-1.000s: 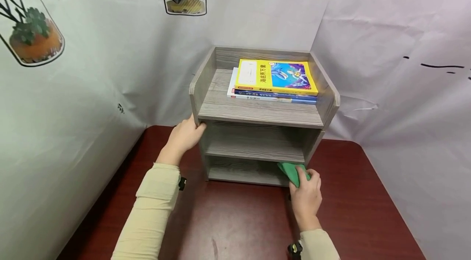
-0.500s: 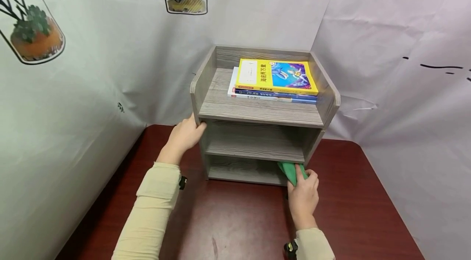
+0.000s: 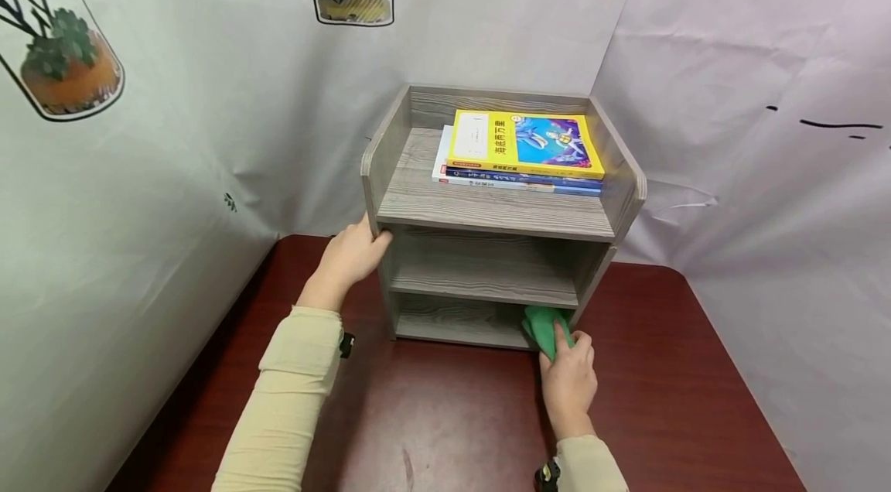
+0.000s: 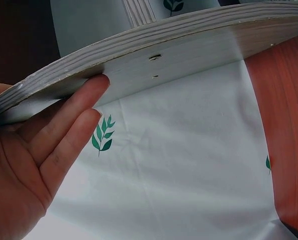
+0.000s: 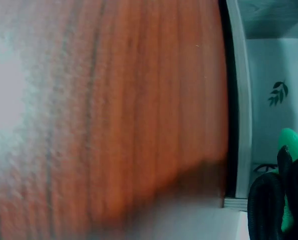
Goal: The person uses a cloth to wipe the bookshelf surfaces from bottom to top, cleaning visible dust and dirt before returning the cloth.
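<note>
A small grey wood-grain shelf [image 3: 494, 223] stands on the table. My left hand [image 3: 350, 254] grips its left side panel below the top deck, thumb at the front edge. In the left wrist view the fingers [image 4: 71, 122] of that hand lie along the panel's outer face. My right hand [image 3: 569, 380] holds a crumpled green cloth [image 3: 541, 328] at the right end of the lowest compartment. The cloth also shows at the right edge of the right wrist view, partly hidden by dark shapes that I cannot make out.
On the shelf's top deck lies a stack of books, a yellow book [image 3: 525, 144] uppermost. Under everything is a dark red table [image 3: 445, 415]. White sheeting [image 3: 209, 90] with printed plants hangs behind and on both sides.
My right hand has shifted a little to the left with the green cloth, along the lowest compartment. The left hand keeps its hold on the side panel.
</note>
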The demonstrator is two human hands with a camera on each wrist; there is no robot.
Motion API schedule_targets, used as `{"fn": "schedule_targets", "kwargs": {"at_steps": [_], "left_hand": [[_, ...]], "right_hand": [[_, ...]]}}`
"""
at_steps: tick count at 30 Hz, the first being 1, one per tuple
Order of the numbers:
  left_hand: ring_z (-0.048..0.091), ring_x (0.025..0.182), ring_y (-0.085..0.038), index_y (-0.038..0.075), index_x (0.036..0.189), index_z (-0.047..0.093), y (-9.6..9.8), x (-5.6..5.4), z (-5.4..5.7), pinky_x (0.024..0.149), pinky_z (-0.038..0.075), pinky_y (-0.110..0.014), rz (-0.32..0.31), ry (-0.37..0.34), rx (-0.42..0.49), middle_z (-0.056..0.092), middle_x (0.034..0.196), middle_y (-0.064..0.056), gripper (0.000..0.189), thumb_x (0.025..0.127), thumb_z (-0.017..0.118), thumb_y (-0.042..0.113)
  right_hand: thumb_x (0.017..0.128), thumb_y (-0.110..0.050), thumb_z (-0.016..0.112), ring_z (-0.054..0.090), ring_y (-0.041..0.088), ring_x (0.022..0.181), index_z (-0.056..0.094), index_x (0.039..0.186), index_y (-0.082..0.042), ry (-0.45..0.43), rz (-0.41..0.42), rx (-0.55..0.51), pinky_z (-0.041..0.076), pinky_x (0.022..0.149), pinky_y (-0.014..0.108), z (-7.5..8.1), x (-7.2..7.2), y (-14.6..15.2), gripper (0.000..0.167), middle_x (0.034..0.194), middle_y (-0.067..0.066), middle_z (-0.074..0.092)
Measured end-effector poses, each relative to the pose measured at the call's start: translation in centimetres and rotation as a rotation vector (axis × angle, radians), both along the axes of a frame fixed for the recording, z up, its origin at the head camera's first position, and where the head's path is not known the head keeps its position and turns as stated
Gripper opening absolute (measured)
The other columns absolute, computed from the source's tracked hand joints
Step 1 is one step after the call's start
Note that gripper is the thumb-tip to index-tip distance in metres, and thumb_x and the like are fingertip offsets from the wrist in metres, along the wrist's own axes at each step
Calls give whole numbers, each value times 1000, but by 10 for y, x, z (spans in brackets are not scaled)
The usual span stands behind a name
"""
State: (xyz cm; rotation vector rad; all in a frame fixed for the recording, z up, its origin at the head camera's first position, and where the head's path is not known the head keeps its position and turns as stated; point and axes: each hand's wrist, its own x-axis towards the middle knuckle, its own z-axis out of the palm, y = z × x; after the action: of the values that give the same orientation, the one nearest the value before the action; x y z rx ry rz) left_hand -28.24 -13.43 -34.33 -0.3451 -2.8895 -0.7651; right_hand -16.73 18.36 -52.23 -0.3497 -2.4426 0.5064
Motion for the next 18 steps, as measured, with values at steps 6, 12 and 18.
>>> {"fn": "schedule_targets", "kwargs": {"at_steps": [6, 12, 18], "left_hand": [[58, 76, -31, 6, 138, 34, -1, 0, -2, 62, 40, -44, 0, -5, -2, 63, 100, -22, 55, 91, 37, 35], [60, 81, -34, 5, 139, 33, -2, -1, -1, 65, 41, -47, -6, -5, -4, 62, 103, -23, 56, 91, 37, 36], [58, 80, -32, 5, 137, 35, -2, -3, -1, 66, 41, -46, -14, -4, 0, 62, 103, -23, 55, 90, 38, 35]], "right_hand": [[67, -9, 79, 48, 37, 91, 60, 123, -8, -40, 6, -12, 44, 55, 51, -11, -1, -3, 59, 103, 20, 43], [71, -13, 78, 49, 38, 89, 58, 124, -5, -143, 13, -22, 45, 55, 52, -19, -5, -5, 57, 103, 20, 43], [76, -18, 73, 50, 39, 86, 55, 126, -1, -258, 43, 0, 45, 55, 54, -18, -9, -8, 56, 106, 22, 41]]}}
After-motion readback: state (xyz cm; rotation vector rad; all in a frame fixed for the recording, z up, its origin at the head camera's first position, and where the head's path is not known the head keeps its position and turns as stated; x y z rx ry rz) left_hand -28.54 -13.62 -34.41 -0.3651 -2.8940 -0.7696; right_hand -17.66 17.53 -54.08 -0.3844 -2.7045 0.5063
